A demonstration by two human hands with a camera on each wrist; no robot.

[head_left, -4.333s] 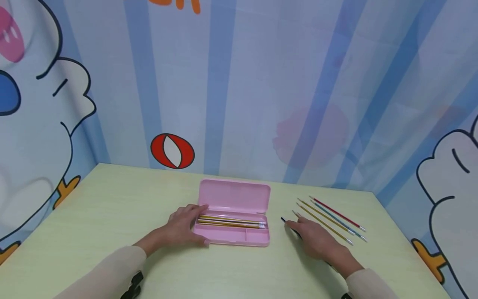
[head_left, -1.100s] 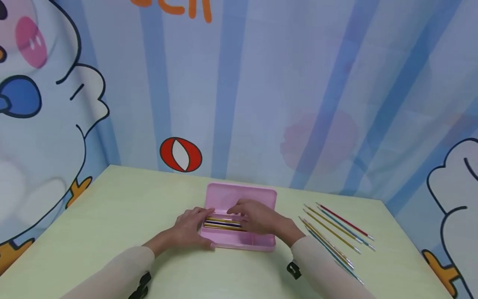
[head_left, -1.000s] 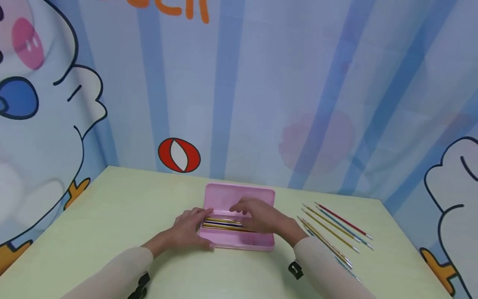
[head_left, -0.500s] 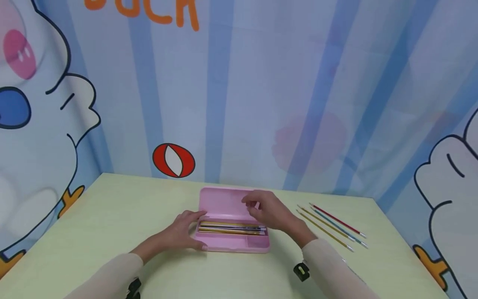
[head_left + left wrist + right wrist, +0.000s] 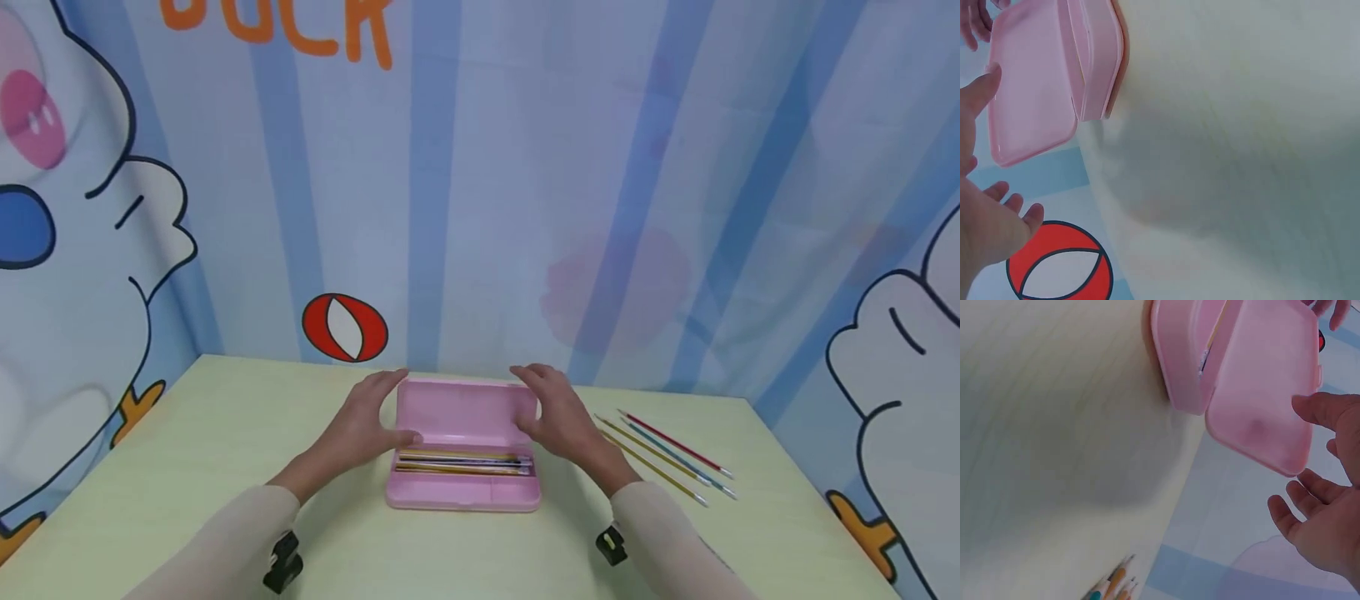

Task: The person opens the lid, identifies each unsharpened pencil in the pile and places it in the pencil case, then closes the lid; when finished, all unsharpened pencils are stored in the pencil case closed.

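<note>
A pink pencil case (image 5: 463, 493) lies on the table with its lid (image 5: 457, 408) raised at the back. Several pencils (image 5: 465, 470) lie lengthwise in its long compartment, gold ones and a dark one among them. At the lid's left side is my left hand (image 5: 360, 425), thumb in front and fingers spread. My right hand (image 5: 558, 417) stands at the right side of the lid, its thumb (image 5: 1319, 409) overlapping the inner face in the right wrist view. Its other fingers are spread beyond the lid's edge. Neither hand is curled round anything.
To the right on the table (image 5: 300, 392), several loose pencils lie slanted, including a red pencil (image 5: 675, 442) and a blue one (image 5: 678, 458). My right sleeve (image 5: 675, 533) covers most of another group. A striped cartoon cloth (image 5: 495, 208) hangs behind the table.
Earlier my right hand held a dark pencil, then reached into the case; a dark pencil now lies there. Both hands have since moved up to the lid's sides, the left from the case's left end.
</note>
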